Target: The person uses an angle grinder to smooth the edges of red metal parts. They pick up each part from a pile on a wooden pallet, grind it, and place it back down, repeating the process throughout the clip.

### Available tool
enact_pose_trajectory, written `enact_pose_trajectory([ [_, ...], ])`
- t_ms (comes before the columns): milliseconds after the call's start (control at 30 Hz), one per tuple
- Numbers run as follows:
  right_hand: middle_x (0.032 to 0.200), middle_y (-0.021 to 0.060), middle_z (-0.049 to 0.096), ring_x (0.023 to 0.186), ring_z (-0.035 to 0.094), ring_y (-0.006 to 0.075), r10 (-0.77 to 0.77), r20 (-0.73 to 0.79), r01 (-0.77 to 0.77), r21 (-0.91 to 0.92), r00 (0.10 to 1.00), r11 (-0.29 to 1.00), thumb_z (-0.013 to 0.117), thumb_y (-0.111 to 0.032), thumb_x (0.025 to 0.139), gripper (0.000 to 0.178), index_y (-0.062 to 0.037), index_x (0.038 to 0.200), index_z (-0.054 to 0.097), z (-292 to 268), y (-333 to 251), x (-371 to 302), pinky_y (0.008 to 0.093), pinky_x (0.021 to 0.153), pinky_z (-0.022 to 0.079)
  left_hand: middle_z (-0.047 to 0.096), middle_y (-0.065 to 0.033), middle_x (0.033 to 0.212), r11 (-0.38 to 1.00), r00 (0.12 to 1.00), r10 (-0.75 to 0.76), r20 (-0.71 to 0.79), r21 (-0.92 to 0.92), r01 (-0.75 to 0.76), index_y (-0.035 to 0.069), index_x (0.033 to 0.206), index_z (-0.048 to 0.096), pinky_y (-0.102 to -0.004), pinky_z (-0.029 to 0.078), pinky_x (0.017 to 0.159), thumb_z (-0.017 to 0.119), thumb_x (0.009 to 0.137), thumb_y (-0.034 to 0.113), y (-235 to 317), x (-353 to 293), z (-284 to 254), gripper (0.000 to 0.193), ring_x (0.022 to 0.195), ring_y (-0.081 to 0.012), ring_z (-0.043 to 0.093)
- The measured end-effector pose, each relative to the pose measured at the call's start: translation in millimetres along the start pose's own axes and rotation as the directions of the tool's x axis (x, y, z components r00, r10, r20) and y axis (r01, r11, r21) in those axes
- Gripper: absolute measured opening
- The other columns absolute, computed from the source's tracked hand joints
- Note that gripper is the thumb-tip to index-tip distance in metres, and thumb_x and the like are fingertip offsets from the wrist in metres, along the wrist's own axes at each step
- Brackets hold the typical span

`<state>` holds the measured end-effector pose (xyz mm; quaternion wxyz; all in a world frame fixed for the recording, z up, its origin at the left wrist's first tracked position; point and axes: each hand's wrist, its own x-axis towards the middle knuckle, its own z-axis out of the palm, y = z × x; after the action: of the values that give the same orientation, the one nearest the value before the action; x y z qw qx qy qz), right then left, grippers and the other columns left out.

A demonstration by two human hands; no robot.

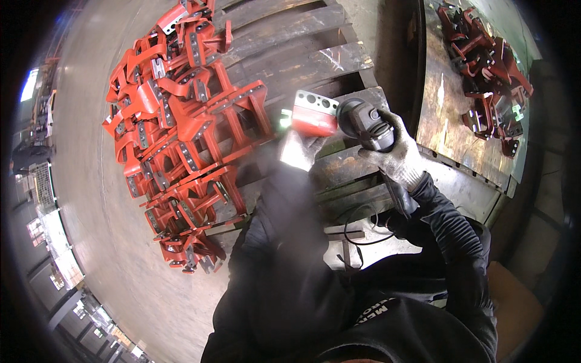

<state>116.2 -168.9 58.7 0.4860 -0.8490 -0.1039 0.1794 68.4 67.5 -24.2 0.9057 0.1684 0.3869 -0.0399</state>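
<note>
My gloved left hand [298, 150] is closed around the near edge of a red metal bracket [315, 122]. A bare, shiny face with several round holes runs along the bracket's far side. In my gloved right hand [400, 152] is an angle grinder [370, 126], gripped around its body, with the handle end pointing back toward me. Its round disc [347, 117] sits right beside the bracket's right edge; whether the two touch I cannot tell. The fingers of my left hand are partly hidden and overexposed by glare.
A large pile of red metal brackets [175, 130] covers the left side of the wooden pallet [272, 45]. More dark red brackets [493, 72] lie on a wooden-topped table [445, 115] at the right. A black cable [363, 243] loops below the grinder. Concrete floor [91, 163] stretches along the left.
</note>
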Motion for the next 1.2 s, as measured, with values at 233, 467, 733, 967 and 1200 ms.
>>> enact_pose_trajectory([
  [233, 0.131, 0.0168, 0.058, 0.121, 0.057, 0.0234, 0.046, -0.014, -0.044, 0.139, 0.999, 0.989, 0.089, -0.015, 0.073, 0.091, -0.004, 0.147, 0.038, -21, -5, -10, 0.0359, 0.099, 0.051, 0.056, -0.0102, 0.135, 0.997, 1.0, -0.02, -0.015, 0.075, 0.021, 0.012, 0.133, 0.053, -0.0461, 0.054, 0.103, 0.053, 0.103, 0.037, 18, -8, 21, 0.039, 0.125, -0.0258, 0.056],
  [467, 0.134, 0.0193, 0.058, 0.124, 0.057, 0.0258, -0.117, 0.033, 0.111, 0.155, 0.993, 0.982, 0.092, -0.022, 0.071, 0.093, -0.0001, 0.145, 0.04, -14, 2, -7, 0.0374, 0.104, 0.048, 0.059, -0.0075, 0.133, 0.989, 0.997, -0.064, -0.037, 0.129, 0.068, 0.014, 0.134, 0.053, -0.0461, 0.053, 0.102, 0.053, 0.102, 0.045, 11, 0, 15, 0.044, 0.123, -0.0254, 0.058],
  [733, 0.135, 0.0129, 0.056, 0.126, 0.053, 0.0227, -0.01, -0.003, 0.011, 0.293, 1.0, 0.956, 0.092, -0.008, 0.066, 0.097, -0.0059, 0.147, 0.039, -20, 1, 2, 0.0375, 0.109, 0.044, 0.055, -0.0078, 0.142, 0.979, 0.99, -0.11, 0.092, 0.184, 0.091, 0.015, 0.143, 0.049, -0.0488, 0.047, 0.109, 0.05, 0.103, 0.044, 10, -12, 12, 0.049, 0.128, -0.0267, 0.054],
  [967, 0.127, 0.0126, 0.059, 0.109, 0.062, 0.0194, 0.09, -0.191, -0.069, 0.112, 0.977, 0.991, 0.089, -0.014, 0.071, 0.088, -0.0079, 0.145, 0.043, -33, 20, 2, 0.0328, 0.092, 0.054, 0.056, -0.0125, 0.136, 0.933, 0.996, -0.027, 0.079, 0.36, -0.003, 0.007, 0.139, 0.05, -0.046, 0.053, 0.101, 0.055, 0.102, 0.028, 11, 9, 10, 0.042, 0.123, -0.028, 0.058],
  [1200, 0.121, 0.0146, 0.064, 0.106, 0.064, 0.0221, 0.208, -0.201, -0.195, 0.084, 0.957, 0.977, 0.087, -0.025, 0.071, 0.085, -0.0073, 0.142, 0.045, -27, 47, 8, 0.0347, 0.092, 0.053, 0.058, -0.0277, 0.131, -0.15, 0.787, 0.468, 0.401, 0.914, -0.377, -0.009, 0.143, 0.035, -0.0416, 0.046, 0.102, 0.073, 0.09, 0.033, 15, 57, 11, 0.078, 0.122, -0.0382, 0.058],
])
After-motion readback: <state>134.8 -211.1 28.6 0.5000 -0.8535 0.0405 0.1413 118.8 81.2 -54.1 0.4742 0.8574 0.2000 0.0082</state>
